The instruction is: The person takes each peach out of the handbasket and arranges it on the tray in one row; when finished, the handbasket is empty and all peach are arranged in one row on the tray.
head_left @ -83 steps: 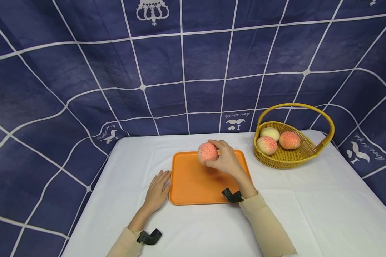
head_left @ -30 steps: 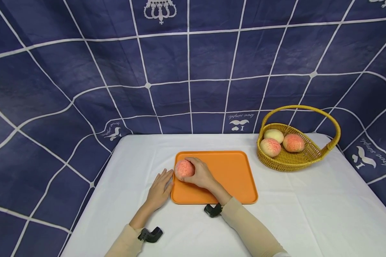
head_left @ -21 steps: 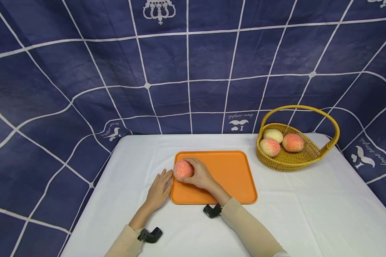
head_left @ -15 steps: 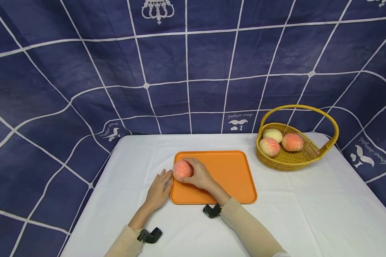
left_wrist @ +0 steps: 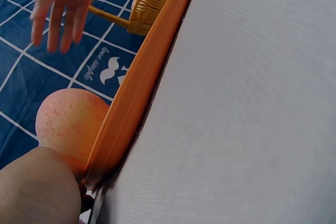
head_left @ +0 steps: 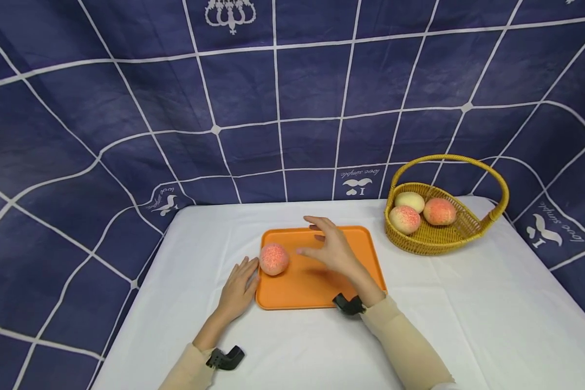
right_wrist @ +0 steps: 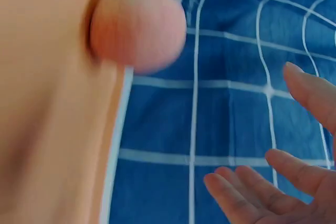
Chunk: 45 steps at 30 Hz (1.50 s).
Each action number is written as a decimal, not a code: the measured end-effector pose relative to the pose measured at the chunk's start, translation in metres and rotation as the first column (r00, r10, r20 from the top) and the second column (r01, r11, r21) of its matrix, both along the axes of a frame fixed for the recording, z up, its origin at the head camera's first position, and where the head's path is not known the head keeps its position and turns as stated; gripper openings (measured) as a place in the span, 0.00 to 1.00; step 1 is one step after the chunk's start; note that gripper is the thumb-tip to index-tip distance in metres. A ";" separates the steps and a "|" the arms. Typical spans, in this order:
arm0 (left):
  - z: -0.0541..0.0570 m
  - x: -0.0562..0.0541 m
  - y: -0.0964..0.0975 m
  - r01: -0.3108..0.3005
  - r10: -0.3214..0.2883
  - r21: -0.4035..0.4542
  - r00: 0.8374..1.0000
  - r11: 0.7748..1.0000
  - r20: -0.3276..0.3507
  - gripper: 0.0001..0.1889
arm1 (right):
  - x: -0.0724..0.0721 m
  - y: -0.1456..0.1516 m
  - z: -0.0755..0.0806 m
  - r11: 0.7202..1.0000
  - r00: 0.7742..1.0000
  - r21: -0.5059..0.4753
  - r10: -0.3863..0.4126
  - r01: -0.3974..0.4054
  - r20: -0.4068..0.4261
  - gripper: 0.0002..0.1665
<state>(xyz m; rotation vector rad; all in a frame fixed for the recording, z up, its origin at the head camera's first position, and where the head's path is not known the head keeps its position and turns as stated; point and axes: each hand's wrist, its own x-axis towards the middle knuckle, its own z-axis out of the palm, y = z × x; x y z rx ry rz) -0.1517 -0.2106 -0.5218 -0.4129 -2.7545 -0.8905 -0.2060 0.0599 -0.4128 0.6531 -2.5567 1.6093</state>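
Observation:
A pink speckled peach [head_left: 274, 259] sits at the left end of the orange tray [head_left: 317, 287], against its left rim. My left hand [head_left: 238, 290] lies on the white cloth with straight fingers, fingertips right at the tray's left edge beside the peach. Over the middle of the tray my right hand [head_left: 332, 248] is raised, its fingers spread and nothing between them. The right wrist view shows the peach [right_wrist: 139, 30] apart from the right hand's fingers. In the left wrist view the peach [left_wrist: 71, 124] stands behind the left thumb, partly hidden by it.
At the back right stands a yellow wicker basket [head_left: 421, 248] with a tall handle. Inside lie a pale peach [head_left: 409, 201], a speckled peach [head_left: 404, 219] and a redder peach [head_left: 440, 212]. A dark blue gridded curtain [head_left: 244, 92] hangs behind the white-covered table [head_left: 468, 325].
My right hand carried the peach leftward over the tray, set it down at the left end, then let go and drew back up to the right. My left hand stayed in place.

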 end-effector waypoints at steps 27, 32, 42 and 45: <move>0.000 0.002 -0.002 -0.005 0.006 0.012 1.000 1.000 -0.003 0.24 | -0.059 0.218 -0.024 0.860 0.925 0.388 -0.378 0.331 0.049 0.50; -0.001 0.002 -0.002 -0.007 0.008 0.009 1.000 1.000 -0.010 0.24 | -0.064 0.218 -0.022 0.874 0.909 0.401 -0.372 0.275 0.187 0.55; -0.002 0.000 -0.002 0.000 0.001 0.016 1.000 1.000 -0.010 0.25 | -0.063 0.220 -0.021 0.880 0.895 0.371 -0.391 0.295 0.216 0.55; -0.001 -0.001 -0.002 0.001 -0.001 0.021 1.000 1.000 -0.003 0.25 | -0.060 0.219 -0.017 0.877 0.891 0.352 -0.410 0.326 0.195 0.54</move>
